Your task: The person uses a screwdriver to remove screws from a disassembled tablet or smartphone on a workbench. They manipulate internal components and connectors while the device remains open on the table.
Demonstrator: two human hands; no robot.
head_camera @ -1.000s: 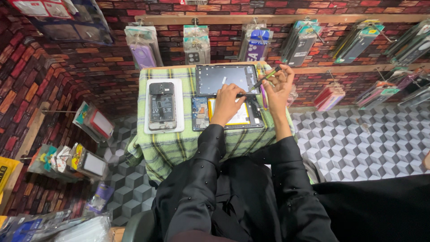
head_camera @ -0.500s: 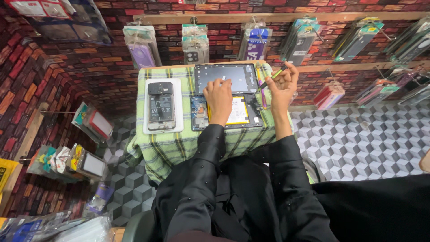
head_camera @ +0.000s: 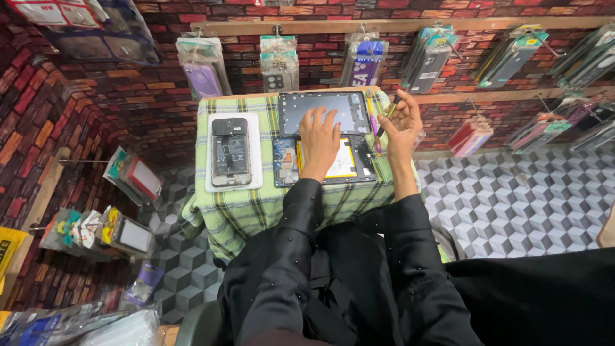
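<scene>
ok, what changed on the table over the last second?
The left hand moved away from the person, off the opened tablet body, and its fingers now lie on the dark screen panel. The right hand still holds the thin green tool at the table's right edge. The opened phone on its white mat stayed put.

Small repair table amid hanging stock

An opened phone (head_camera: 230,152) lay on a white tray (head_camera: 253,150) atop the green plaid cloth (head_camera: 256,211). Packaged cases (head_camera: 279,63) hung along the brick wall (head_camera: 83,96), and the floor (head_camera: 512,198) showed grey cube-pattern tiles.
</scene>
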